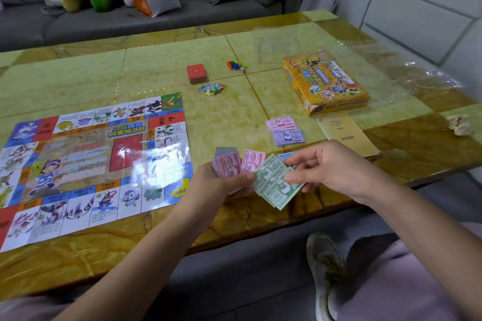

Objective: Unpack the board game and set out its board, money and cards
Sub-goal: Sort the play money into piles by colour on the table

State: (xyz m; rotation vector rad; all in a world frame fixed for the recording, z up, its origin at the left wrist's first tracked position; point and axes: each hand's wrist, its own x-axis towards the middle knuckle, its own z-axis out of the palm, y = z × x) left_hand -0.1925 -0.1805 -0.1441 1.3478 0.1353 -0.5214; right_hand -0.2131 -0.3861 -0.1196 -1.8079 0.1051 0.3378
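Observation:
The game board (pixel 86 161) lies unfolded on the left of the table. My left hand (pixel 219 185) grips a fanned stack of play money (pixel 229 164), pink notes on top. My right hand (pixel 331 167) pinches the green notes (pixel 273 185) at the fan's right end. A pink money pile (pixel 281 122) and a purple money pile (pixel 289 137) lie on the table beyond my hands. A blue note (pixel 285 156) peeks out behind my right fingers. The red card deck (pixel 197 73) sits mid-table.
The yellow game box (pixel 324 83) stands at the right, with a rules booklet (pixel 347 135) in front of it. Coloured pawns and a die (pixel 236 65) and small cardboard tokens (pixel 211 88) lie near the deck. Clear plastic wrap (pixel 417 73) covers the far right. A sofa is behind.

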